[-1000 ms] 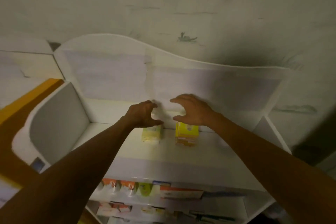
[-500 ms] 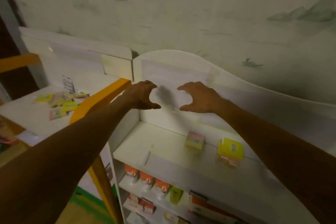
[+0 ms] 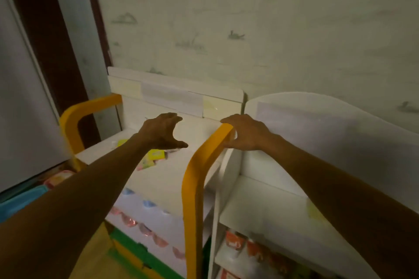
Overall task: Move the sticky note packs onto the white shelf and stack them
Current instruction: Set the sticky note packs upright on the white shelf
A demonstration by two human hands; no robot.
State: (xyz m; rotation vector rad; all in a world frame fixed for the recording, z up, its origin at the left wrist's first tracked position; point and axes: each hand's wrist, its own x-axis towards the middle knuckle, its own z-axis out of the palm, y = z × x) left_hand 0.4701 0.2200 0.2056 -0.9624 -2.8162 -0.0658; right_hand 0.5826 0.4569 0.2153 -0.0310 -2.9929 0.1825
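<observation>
Yellow and pale-green sticky note packs (image 3: 152, 158) lie loose on the white top of the orange-framed cart (image 3: 167, 179) at about nine o'clock, and that is where the view has swung since a moment ago, away from the white shelf with the curved back panel (image 3: 267, 208) now at three o'clock. Both hands have come across with it, leaving two packs behind on that shelf; only a pale yellow blur (image 3: 315, 210) beside the right forearm hints at one now. The left hand (image 3: 162, 130) hovers over the loose packs, fingers spread, thumb out, holding nothing. Moving right, the orange rail (image 3: 195, 179) rises between the arms, and the right hand (image 3: 246, 131) sits just past its top, fingers apart and curled, also empty; whether it touches the rail I cannot tell. My read: this is the return trip for another pickup. Count: two bare hands, at least three packs visible on the cart, the arm hiding any more.
</observation>
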